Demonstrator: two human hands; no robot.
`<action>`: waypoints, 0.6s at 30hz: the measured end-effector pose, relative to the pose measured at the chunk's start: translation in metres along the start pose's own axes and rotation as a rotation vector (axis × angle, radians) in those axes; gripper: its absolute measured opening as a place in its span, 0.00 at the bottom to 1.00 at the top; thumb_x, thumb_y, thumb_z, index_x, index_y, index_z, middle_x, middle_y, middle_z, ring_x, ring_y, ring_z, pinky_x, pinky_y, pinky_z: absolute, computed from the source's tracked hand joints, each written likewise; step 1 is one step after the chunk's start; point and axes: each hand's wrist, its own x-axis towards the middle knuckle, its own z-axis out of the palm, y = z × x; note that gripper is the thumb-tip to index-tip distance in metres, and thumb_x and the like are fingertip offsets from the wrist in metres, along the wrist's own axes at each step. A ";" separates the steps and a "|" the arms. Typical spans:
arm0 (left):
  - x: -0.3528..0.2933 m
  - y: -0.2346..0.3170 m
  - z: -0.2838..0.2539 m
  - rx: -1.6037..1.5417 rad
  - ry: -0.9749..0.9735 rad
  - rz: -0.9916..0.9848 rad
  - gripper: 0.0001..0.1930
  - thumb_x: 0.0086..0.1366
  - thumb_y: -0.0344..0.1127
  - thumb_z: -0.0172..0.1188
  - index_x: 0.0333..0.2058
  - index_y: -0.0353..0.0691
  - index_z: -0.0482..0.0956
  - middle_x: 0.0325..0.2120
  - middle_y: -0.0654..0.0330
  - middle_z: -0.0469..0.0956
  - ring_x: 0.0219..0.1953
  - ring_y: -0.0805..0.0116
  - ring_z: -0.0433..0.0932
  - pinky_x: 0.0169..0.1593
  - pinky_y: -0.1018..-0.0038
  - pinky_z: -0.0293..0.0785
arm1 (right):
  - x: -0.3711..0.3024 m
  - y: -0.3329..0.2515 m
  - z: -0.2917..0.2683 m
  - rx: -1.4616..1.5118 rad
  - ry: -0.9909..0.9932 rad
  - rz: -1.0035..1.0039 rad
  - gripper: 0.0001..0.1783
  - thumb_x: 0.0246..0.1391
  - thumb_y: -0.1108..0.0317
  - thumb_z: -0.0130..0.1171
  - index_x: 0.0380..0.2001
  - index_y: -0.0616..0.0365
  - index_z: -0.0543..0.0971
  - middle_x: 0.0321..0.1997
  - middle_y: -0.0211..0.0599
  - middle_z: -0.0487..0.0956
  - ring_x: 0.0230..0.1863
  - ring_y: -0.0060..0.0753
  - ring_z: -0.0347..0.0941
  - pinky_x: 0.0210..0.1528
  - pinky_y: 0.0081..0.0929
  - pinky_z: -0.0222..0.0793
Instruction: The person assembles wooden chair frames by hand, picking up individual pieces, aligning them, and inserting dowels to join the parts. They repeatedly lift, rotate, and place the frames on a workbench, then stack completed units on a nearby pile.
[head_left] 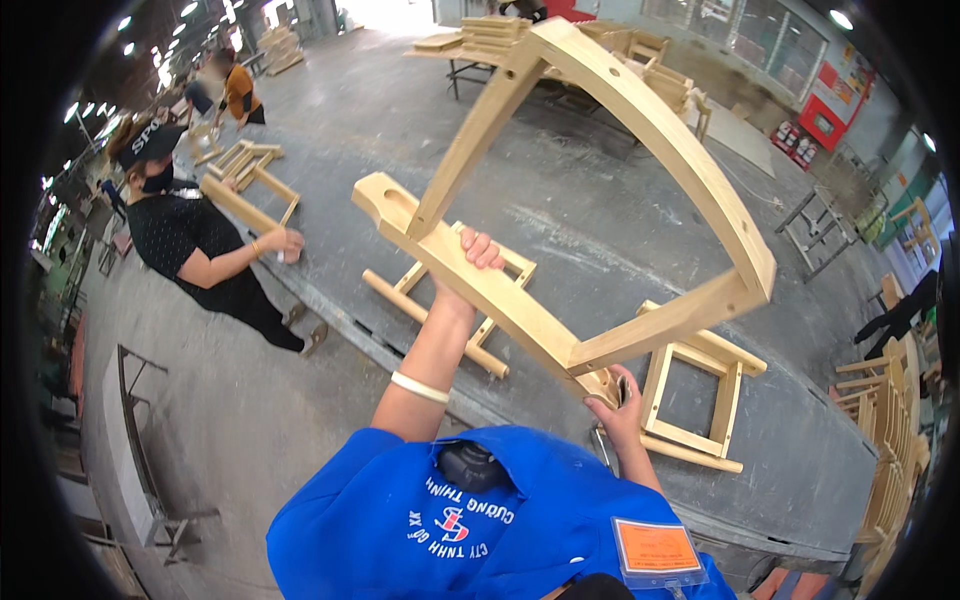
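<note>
A pale wooden furniture frame (pixel 520 310) with a long straight rail, two side legs and a curved top piece (pixel 680 130) is held up, tilted, above the grey table. My left hand (pixel 470 260) wraps around the middle of the rail, its fingertips showing over the far edge. At the rail's near right end, my right hand (pixel 622 412) grips the wood, thumb on the near side. A small dark, shiny thing (pixel 622 390) shows by its fingers; its kind is unclear. Holes show in the rail and curved piece.
Smaller wooden frames lie on the table, one behind the rail (pixel 490 358) and one to the right (pixel 742 405). A co-worker in black (pixel 200 240) handles another frame (pixel 245 205) at the left edge. Stacked wood parts (pixel 495 35) stand far back; chair parts (pixel 895 420) are at the right.
</note>
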 end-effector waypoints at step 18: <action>0.014 0.001 0.029 0.340 0.637 0.220 0.43 0.52 0.80 0.37 0.43 0.42 0.68 0.32 0.52 0.73 0.38 0.53 0.74 0.45 0.54 0.72 | 0.034 0.008 0.005 -0.374 0.062 -0.243 0.37 0.33 0.67 0.73 0.50 0.64 0.69 0.54 0.48 0.69 0.55 0.43 0.66 0.56 0.34 0.61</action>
